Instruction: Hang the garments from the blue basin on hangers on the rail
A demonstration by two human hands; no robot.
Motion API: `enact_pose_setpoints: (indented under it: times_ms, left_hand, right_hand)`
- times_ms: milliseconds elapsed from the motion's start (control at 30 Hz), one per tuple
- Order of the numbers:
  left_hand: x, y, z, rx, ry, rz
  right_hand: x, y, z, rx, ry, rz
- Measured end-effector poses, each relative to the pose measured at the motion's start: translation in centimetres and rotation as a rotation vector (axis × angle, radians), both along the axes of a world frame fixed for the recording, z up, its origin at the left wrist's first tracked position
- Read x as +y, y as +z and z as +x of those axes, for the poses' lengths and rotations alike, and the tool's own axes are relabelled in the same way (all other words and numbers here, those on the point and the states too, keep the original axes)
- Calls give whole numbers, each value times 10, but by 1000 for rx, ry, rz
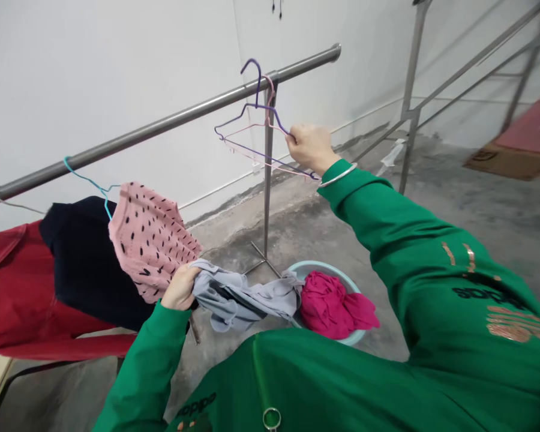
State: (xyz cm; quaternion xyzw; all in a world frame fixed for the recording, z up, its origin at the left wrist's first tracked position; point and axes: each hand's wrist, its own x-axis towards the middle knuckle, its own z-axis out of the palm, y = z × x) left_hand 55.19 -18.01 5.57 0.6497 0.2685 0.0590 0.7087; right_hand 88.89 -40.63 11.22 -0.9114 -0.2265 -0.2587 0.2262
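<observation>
My left hand (182,287) is closed on one end of a crumpled grey garment (247,294), whose other end trails to the rim of a light blue basin (312,266). Up by the rail, my right hand (311,147) grips the right shoulder of a purple clothes hanger (257,107). Its hook is above the metal rail and appears to be off it, though I cannot be sure. Behind it a pink hanger (270,99) hangs on the rail. Inside the basin lies a bright pink garment (330,306), spilling over the right side.
The metal rail (175,120) crosses from left to upper right on an upright post (269,198). A pink spotted sweater (153,234), a dark garment (90,264) and a red garment (13,288) hang at left. A metal frame (411,114) and a cardboard box (506,159) stand at right.
</observation>
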Motion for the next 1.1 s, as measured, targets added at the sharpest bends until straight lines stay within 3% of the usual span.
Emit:
enact_pose_setpoints:
  times_ms: [100, 167, 300, 367, 433, 500, 567, 700, 800, 933, 1033, 1100]
  left_hand:
    - [5, 1, 16, -27, 28, -4]
    - [11, 3, 30, -64, 53, -3]
    - [23, 12, 60, -110, 102, -46]
    - [26, 17, 75, -107, 113, -79]
    - [27, 22, 87, -91, 101, -107]
    - [27, 28, 96, -83, 74, -112]
    - [27, 34, 102, -88, 44, -94]
    - [24, 47, 106, -107, -18, -53]
    - [17, 53, 105, -120, -123, -23]
    - [0, 58, 97, -144, -262, 66]
    - [-8, 63, 87, -163, -326, 182]
    - [-4, 65, 80, -176, -338, 286]
  right_hand:
    - [-11, -1, -9, -1, 93, 102]
    - [-27, -13, -25, 4, 165, 195]
    - [-59, -71, -80, 12, 285, 552]
    - [-66, -107, -114, 207, 390, 799]
    - [-68, -139, -146, 570, 502, 954]
    - [-71, -161, -170, 876, 561, 1035]
    - [-78, -171, -184, 1019, 554, 1087]
    - [-105, -161, -189, 1024, 557, 1039]
    - [-105, -142, -186, 926, 720, 814]
    - [-52, -136, -182, 833, 931, 471]
    - [-4, -146, -177, 821, 1001, 395]
    - [12, -150, -172, 827, 1015, 391]
